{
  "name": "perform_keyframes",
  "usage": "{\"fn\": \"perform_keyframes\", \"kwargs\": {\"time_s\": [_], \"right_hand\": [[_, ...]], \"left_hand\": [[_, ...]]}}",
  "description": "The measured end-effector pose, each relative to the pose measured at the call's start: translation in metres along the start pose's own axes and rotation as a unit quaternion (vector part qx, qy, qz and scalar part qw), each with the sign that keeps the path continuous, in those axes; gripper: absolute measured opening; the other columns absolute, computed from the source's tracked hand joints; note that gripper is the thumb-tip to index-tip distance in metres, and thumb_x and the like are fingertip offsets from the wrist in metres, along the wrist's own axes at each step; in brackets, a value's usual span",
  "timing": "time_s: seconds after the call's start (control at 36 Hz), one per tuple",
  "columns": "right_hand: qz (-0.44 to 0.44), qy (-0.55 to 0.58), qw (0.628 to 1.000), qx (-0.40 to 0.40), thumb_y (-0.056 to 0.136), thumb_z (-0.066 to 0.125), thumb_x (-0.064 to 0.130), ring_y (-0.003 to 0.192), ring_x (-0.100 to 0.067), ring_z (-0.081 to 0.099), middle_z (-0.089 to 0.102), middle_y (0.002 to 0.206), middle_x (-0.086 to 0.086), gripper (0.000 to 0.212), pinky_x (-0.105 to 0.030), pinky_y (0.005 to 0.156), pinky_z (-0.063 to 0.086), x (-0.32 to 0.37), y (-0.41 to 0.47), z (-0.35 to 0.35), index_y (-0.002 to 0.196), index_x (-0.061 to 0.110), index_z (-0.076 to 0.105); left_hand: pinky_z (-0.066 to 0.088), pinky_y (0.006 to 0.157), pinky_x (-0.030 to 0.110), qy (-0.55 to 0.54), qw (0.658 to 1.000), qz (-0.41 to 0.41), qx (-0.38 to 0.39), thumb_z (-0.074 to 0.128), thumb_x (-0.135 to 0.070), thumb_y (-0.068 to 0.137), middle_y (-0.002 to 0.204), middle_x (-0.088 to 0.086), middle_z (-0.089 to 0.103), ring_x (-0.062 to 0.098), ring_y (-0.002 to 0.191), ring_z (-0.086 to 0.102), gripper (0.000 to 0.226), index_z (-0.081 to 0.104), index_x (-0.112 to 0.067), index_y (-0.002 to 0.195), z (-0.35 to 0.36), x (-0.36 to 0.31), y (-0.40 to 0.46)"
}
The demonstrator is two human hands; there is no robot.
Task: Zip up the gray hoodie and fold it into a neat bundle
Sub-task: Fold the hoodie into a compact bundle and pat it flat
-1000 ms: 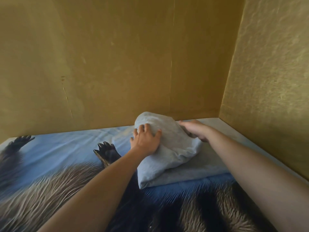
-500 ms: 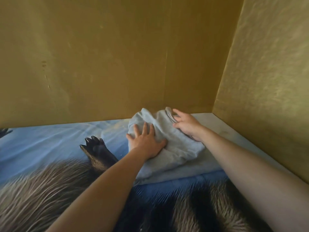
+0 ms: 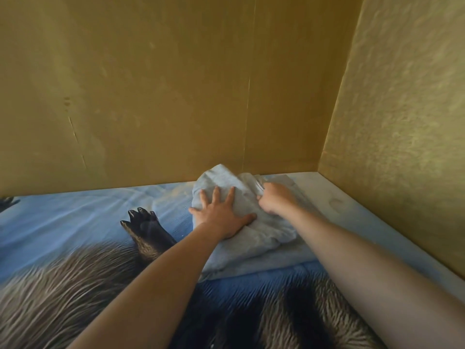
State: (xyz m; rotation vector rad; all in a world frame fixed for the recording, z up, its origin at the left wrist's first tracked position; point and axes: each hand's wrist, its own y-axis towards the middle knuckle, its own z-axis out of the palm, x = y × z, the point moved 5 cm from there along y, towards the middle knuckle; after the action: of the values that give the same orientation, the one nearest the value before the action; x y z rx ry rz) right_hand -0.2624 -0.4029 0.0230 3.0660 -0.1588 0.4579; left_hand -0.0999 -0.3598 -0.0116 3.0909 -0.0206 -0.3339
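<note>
The gray hoodie lies rolled into a lumpy bundle on the bed, near the far right corner. A flat part of it spreads out beneath the roll toward me. My left hand presses flat on the left side of the bundle, fingers spread. My right hand is on the bundle's upper right, its fingers curled into a fold of the gray fabric. The zipper is hidden inside the folds.
The bed sheet is blue with a large printed furry animal and a dark paw. Yellow walls close the bed in at the back and on the right.
My right hand went from lying flat on the bundle's far side to gripping a fold at its top right. The left hand stays pressed on the bundle's left side.
</note>
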Motion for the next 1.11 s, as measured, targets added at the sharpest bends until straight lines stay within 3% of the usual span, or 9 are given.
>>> {"fn": "perform_keyframes", "kwargs": {"time_s": [0.08,0.25,0.36,0.61,0.75,0.89,1.11], "right_hand": [[-0.014,0.009,0.999,-0.038,0.102,0.052,0.024,0.109,-0.032,0.064,0.066,0.122,-0.011,0.021,-0.035,0.076,0.046,0.001,0.0,-0.004,0.12,0.015,0.058],[-0.028,0.03,0.994,-0.099,0.104,0.045,0.026,0.106,-0.034,0.063,0.066,0.118,-0.012,0.026,-0.037,0.078,0.046,-0.006,-0.004,-0.034,0.122,0.014,0.059],[-0.003,0.033,0.993,-0.111,0.104,0.047,0.028,0.103,-0.033,0.064,0.065,0.116,-0.01,0.026,-0.038,0.077,0.046,-0.019,-0.002,-0.047,0.122,0.016,0.061],[0.029,0.011,0.991,-0.13,0.105,0.046,0.027,0.101,-0.032,0.064,0.065,0.115,-0.01,0.025,-0.037,0.073,0.044,-0.058,0.003,-0.069,0.121,0.016,0.062],[0.06,-0.061,0.988,-0.131,0.103,0.046,0.015,0.085,-0.028,0.064,0.063,0.093,-0.006,0.021,-0.036,0.068,0.048,-0.083,0.002,-0.072,0.114,0.011,0.063],[0.08,-0.049,0.989,-0.114,0.105,0.043,0.02,0.104,-0.033,0.065,0.066,0.117,-0.011,0.028,-0.037,0.074,0.045,-0.11,0.006,-0.056,0.124,0.011,0.06],[0.086,-0.036,0.99,-0.101,0.108,0.041,0.024,0.106,-0.033,0.064,0.064,0.119,-0.014,0.027,-0.038,0.074,0.043,-0.13,0.01,-0.026,0.126,0.01,0.054]], "left_hand": [[0.017,0.114,0.075,-0.018,1.0,-0.004,-0.014,0.023,-0.095,0.079,0.173,0.001,0.001,0.041,0.156,-0.008,0.099,0.0,-0.045,0.161,-0.004,0.001,-0.002],[0.012,0.117,0.072,-0.029,0.998,0.002,-0.048,0.012,-0.087,0.087,0.172,0.002,0.01,0.038,0.157,0.001,0.087,0.006,-0.043,0.162,-0.019,-0.008,-0.004],[0.003,0.119,0.071,-0.017,0.998,0.009,-0.053,0.012,-0.084,0.09,0.173,0.003,0.009,0.039,0.158,-0.001,0.085,0.007,-0.041,0.162,-0.027,-0.02,-0.004],[0.001,0.12,0.069,0.001,0.998,0.036,-0.053,0.013,-0.08,0.093,0.172,0.005,0.012,0.039,0.158,-0.002,0.083,0.01,-0.036,0.163,-0.036,-0.047,-0.003],[0.003,0.121,0.067,-0.002,0.998,0.045,-0.044,0.014,-0.076,0.096,0.172,0.002,0.014,0.037,0.158,0.0,0.084,0.015,-0.027,0.164,-0.035,-0.058,-0.001],[0.003,0.122,0.065,-0.01,0.998,0.059,-0.024,0.015,-0.073,0.098,0.172,0.001,0.012,0.036,0.158,-0.001,0.082,0.017,-0.025,0.164,-0.024,-0.069,-0.001],[-0.005,0.124,0.062,0.032,0.996,0.076,-0.018,0.016,-0.074,0.097,0.173,0.006,0.001,0.038,0.157,-0.014,0.086,0.012,-0.021,0.164,0.001,-0.078,0.002]]}}
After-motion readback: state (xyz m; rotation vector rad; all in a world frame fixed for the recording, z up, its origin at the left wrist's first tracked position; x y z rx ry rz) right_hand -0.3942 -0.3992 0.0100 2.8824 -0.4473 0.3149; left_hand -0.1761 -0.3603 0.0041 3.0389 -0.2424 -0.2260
